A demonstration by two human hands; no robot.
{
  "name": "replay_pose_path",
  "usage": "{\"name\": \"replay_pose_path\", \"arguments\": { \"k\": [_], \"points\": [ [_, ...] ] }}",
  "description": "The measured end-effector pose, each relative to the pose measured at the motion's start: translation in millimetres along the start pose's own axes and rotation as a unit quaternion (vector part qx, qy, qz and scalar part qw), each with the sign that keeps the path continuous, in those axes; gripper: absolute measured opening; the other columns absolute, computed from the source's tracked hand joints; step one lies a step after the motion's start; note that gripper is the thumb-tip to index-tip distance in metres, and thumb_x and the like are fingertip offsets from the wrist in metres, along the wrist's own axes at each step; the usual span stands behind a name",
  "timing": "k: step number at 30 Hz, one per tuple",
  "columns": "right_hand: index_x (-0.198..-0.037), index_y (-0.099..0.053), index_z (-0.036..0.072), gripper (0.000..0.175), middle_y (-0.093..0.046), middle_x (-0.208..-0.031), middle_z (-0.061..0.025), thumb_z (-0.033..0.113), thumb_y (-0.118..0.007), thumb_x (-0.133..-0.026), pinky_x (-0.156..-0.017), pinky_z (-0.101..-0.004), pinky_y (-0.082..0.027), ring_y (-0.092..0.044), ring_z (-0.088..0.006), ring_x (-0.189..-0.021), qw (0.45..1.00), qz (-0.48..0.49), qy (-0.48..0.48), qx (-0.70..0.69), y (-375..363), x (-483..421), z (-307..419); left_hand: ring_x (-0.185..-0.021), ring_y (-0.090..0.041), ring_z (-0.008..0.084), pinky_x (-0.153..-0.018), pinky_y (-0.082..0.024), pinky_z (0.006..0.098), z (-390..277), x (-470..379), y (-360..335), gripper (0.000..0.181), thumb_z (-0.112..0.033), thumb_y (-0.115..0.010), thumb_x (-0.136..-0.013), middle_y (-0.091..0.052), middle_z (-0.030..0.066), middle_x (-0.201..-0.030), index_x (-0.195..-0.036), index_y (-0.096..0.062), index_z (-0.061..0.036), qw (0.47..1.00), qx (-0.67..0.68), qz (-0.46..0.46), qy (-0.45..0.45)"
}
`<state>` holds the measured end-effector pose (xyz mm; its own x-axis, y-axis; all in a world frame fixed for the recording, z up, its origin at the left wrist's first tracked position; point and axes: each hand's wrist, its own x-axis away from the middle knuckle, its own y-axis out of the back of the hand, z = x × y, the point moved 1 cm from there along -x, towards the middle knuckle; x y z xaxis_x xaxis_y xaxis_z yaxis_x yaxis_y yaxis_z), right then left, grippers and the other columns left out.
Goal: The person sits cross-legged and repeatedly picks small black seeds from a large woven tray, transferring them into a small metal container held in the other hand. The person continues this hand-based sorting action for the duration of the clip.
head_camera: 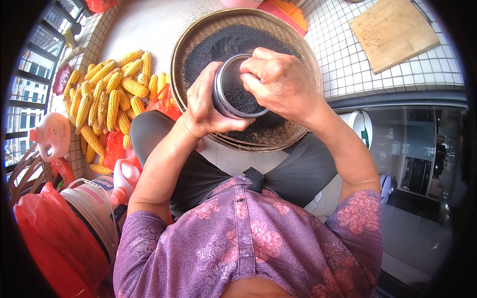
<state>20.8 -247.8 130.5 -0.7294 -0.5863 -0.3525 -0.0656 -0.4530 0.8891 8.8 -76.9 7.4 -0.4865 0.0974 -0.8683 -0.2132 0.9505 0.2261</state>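
Note:
My left hand (207, 102) grips the outside of a round, metal-rimmed container (242, 111), with its thumb along the near side. Small black grains (238, 95) lie inside it. At the container's right rim is my right hand (277, 80), its fingers curled in over the grains; whether it pinches any of them cannot be told. Both hands are above a round woven bamboo tray (315, 70), which holds a wide layer of the same black grains (238, 35).
Many yellow corn cobs (108, 93) are heaped at the left, near red plastic bags (113, 149), a pink jug (126, 175) and a white bucket (87, 201). A wooden board (395, 33) lies on the tiled ledge at the upper right. A red and orange brush-like object (287, 16) touches the tray's far side.

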Motion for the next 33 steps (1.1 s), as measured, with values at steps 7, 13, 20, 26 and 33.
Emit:
{"name": "replay_pose_path", "arguments": {
  "k": [7, 13, 20, 26, 33],
  "points": [
    [-0.087, -0.074, 0.001, 0.007, -0.065, -0.077, -0.0035, 0.004, -0.069, -0.091, -0.059, -0.0297, -0.049, -0.062, -0.0122, -0.068, 0.998, -0.056, -0.04, -0.01, 34.8, 11.2, -32.9, -0.101, -0.073, 0.0402, -0.091, -0.061, 0.0446, 2.1, 1.4, 2.7, 0.102, -0.041, -0.098, -0.056, -0.068, 0.0287, -0.114, -0.126, -0.054, 0.0194, 1.0, -0.001, -0.002, 0.014],
    [-0.087, -0.076, 0.003, 0.011, -0.071, -0.079, -0.0116, 0.009, -0.068, -0.089, -0.065, -0.0417, -0.059, -0.074, -0.0289, -0.076, 0.952, 0.004, -0.15, 0.267, 44.5, 26.8, -70.3, -0.109, -0.072, 0.032, -0.097, -0.059, 0.041, 1.7, 2.0, 2.0, 0.115, -0.029, -0.099, -0.052, -0.069, 0.023, -0.121, -0.142, -0.043, 0.0173, 1.0, -0.003, 0.022, 0.018],
    [-0.1, -0.076, -0.001, 0.013, -0.068, -0.083, -0.0084, -0.003, -0.074, -0.087, -0.065, -0.0287, -0.055, -0.069, -0.0162, -0.074, 0.999, -0.034, -0.024, -0.024, 34.9, 24.6, -32.2, -0.108, -0.072, 0.0315, -0.096, -0.059, 0.0411, 4.0, 5.7, -2.6, 0.116, -0.03, -0.099, -0.051, -0.069, 0.0228, -0.12, -0.142, -0.044, 0.0157, 0.999, 0.011, 0.028, 0.042],
    [-0.084, -0.07, 0.007, 0.007, -0.064, -0.076, -0.0085, 0.012, -0.074, -0.086, -0.059, -0.0393, -0.055, -0.068, -0.0276, -0.067, 0.998, -0.049, 0.017, -0.037, 8.3, 7.7, -4.4, -0.102, -0.073, 0.0432, -0.094, -0.06, 0.0469, 5.5, 8.4, -3.5, 0.112, -0.046, -0.099, -0.054, -0.069, 0.033, -0.114, -0.128, -0.052, 0.0231, 1.0, -0.004, 0.004, 0.01],
    [-0.076, -0.067, 0.007, 0.015, -0.065, -0.074, -0.0098, 0.015, -0.074, -0.086, -0.057, -0.0397, -0.056, -0.069, -0.0276, -0.064, 0.998, -0.062, 0.022, 0.008, -14.9, -1.6, 3.9, -0.103, -0.072, 0.0434, -0.091, -0.06, 0.0468, 2.1, 4.5, 0.8, 0.108, -0.04, -0.099, -0.055, -0.067, 0.0307, -0.117, -0.13, -0.051, 0.0198, 1.0, 0.004, 0.016, 0.006]
  ]
}}
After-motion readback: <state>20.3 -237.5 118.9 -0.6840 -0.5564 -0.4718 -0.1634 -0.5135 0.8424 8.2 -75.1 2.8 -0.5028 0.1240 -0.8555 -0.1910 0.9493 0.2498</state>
